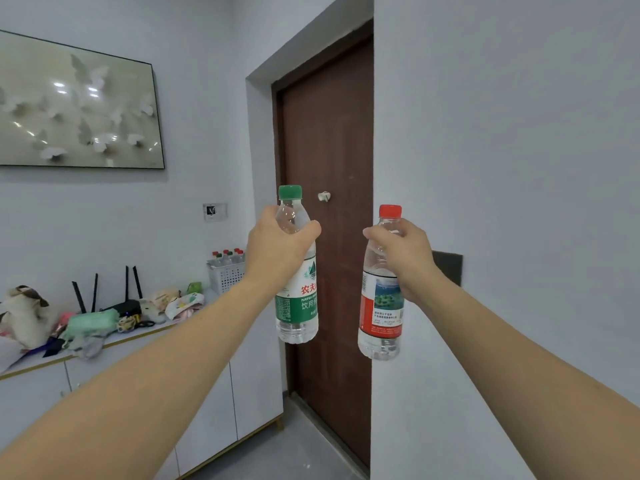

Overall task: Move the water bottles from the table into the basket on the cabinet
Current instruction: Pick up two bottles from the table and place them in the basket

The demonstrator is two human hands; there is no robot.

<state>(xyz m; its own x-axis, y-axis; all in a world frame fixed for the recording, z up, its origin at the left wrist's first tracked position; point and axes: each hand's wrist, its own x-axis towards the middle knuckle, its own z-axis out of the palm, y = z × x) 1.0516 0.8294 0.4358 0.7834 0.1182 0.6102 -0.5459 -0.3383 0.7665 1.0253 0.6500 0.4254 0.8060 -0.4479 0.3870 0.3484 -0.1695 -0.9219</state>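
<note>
1. Left hand [277,251] is held up in the air with its fingers and thumb wrapped round the top part of a clear plastic water bottle with a green cap and a green label [297,299]. This bottle stands straight up, in front of the door.
2. Right hand [403,261] is held up too, and grips the top part of a clear plastic water bottle with a red cap and a red label [381,320]. This bottle leans a little, and it sits a bit lower than the green one. The two bottles are near each other but do not touch.
3. Behind the bottles is a big dark brown wooden door [329,202] set in a pale grey wall [502,150].
4. A long low white cabinet [207,403] runs along the left wall, under a wide framed picture of white butterflies [76,105].
5. A white plastic basket with small holes [227,275] sits at the far end of the cabinet top, close to the door. Some bottles with red caps and green caps [227,254] already stand inside it.
6. A black router with four thin aerials [121,299], soft toys [24,313] and a heap of small cloths [93,327] lie on the cabinet top, left of the basket.
</note>
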